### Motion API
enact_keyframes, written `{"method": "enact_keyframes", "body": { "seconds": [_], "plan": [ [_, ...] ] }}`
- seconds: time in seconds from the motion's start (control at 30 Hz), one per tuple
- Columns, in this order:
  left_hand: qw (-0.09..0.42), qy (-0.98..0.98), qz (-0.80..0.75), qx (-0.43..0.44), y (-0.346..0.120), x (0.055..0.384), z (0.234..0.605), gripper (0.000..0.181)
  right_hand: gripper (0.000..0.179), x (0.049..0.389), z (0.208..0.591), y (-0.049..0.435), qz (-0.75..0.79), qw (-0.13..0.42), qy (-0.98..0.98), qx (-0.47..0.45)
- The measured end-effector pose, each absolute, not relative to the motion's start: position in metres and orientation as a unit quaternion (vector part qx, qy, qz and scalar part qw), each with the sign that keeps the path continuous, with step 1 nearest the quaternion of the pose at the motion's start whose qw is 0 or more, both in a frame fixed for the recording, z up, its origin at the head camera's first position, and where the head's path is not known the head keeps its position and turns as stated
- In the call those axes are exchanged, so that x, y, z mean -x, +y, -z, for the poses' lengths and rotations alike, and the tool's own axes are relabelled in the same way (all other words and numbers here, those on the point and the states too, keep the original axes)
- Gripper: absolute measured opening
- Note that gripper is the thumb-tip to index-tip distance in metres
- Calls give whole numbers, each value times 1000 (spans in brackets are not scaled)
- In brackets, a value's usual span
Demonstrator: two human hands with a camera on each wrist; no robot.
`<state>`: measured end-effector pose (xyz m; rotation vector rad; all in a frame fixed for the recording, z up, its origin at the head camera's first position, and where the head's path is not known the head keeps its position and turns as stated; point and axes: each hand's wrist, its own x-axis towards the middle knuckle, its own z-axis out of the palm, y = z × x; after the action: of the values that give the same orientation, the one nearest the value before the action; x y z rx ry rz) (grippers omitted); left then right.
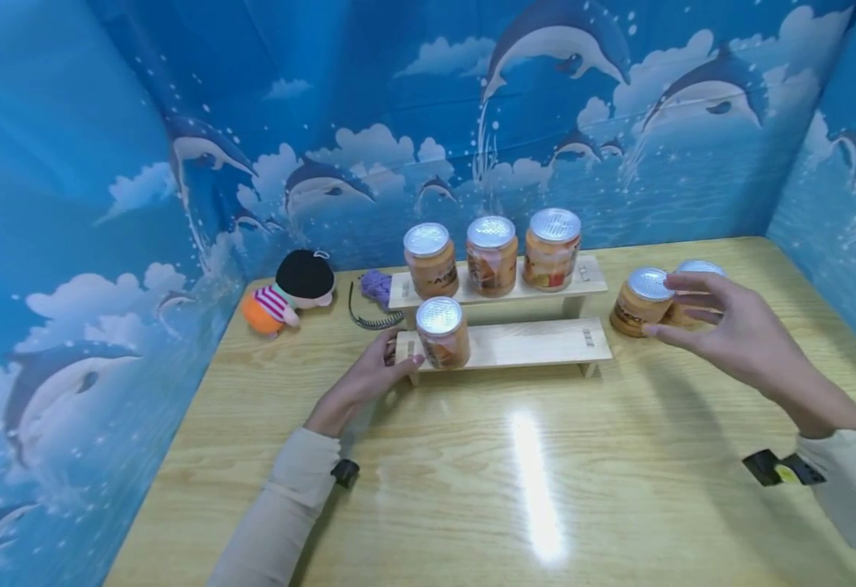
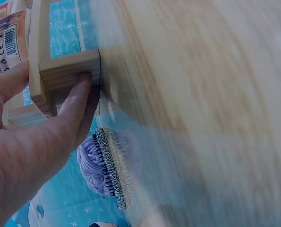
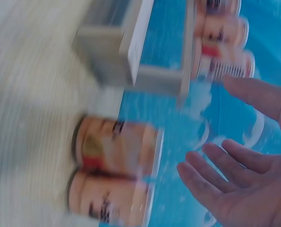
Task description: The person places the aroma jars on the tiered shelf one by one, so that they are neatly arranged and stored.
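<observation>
A two-step wooden rack [image 1: 531,346] carries silver-lidded jars with orange contents. Three stand on its upper step: a left jar [image 1: 431,265], a middle jar [image 1: 491,259] and a right jar [image 1: 551,253]. One more jar [image 1: 444,336] sits at the left end of the lower step. My left hand [image 1: 368,377] grips that end, its fingers against the wooden leg [image 2: 72,66] in the left wrist view. My right hand [image 1: 743,334], fingers apart and holding nothing, is over two jars on the table, a near jar [image 1: 637,303] and a partly hidden far jar [image 1: 701,267].
Left of the rack, a plush doll [image 1: 284,293] with a black cap lies on the table [image 1: 435,481]. Purple yarn [image 1: 376,287] and a dark comb-like band [image 1: 378,323] lie between doll and rack. A blue dolphin-print cloth [image 1: 399,98] hangs behind.
</observation>
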<state>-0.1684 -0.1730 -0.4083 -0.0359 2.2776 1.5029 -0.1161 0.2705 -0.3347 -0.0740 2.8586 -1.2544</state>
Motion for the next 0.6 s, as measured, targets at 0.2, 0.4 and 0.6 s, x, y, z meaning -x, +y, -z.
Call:
{"method": "enact_keyframes", "body": {
  "seconds": [0.2,0.4,0.6],
  "plan": [
    [204,820,-534,12,-174,169,408,78,91,130,342,301,417,8,909,-10],
    [206,823,-530,18,-175,167,408,82,99,143,353,323,409,-5,912,-41],
    [210,817,-536,13,-175,167,408,84,109,153,363,336,393,-7,916,-75]
  ]
}}
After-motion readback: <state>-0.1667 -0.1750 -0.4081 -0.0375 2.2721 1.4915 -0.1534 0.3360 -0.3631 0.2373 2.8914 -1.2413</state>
